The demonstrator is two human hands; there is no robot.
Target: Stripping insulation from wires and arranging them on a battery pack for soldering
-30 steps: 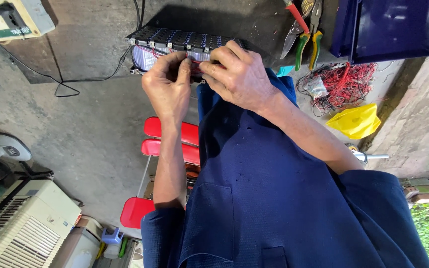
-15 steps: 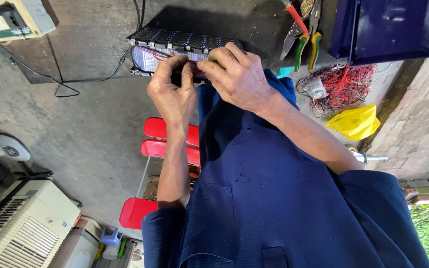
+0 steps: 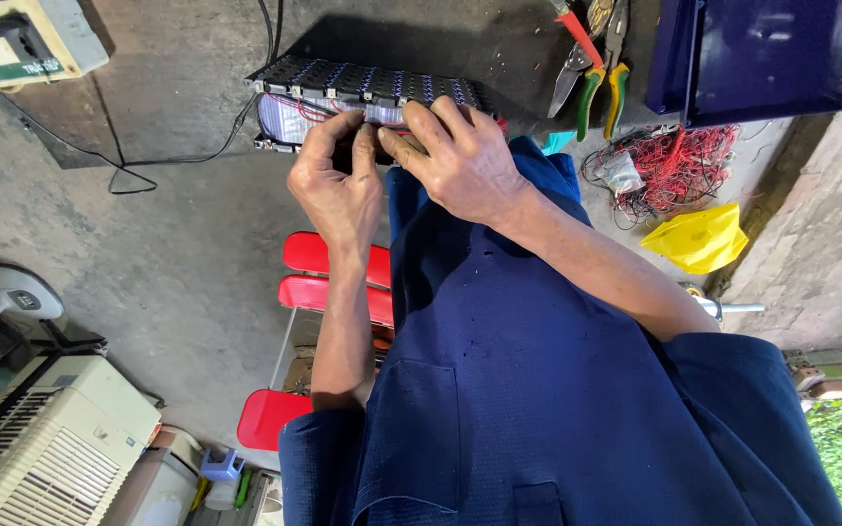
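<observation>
A battery pack (image 3: 363, 83) of several cylindrical cells in a black holder, with thin red wires across its near face, lies on the concrete surface. My left hand (image 3: 336, 185) and my right hand (image 3: 465, 161) meet at the pack's near edge. The fingertips of both hands pinch and press at the same spot there. What lies under the fingertips is hidden by the fingers. My blue sleeves and shirt fill the lower right of the view.
Green- and yellow-handled pliers (image 3: 598, 93) and red-handled snips (image 3: 573, 44) lie right of the pack, next to a blue metal box (image 3: 762, 54), tangled red wire (image 3: 679, 166) and a yellow bag (image 3: 699, 239). A beige device (image 3: 17, 44) with black cable (image 3: 129, 166) sits top left; red stools (image 3: 328, 278) below.
Both hands have shifted slightly along the pack's near edge, the fingertips drawing closer together. The pack itself has stayed in place.
</observation>
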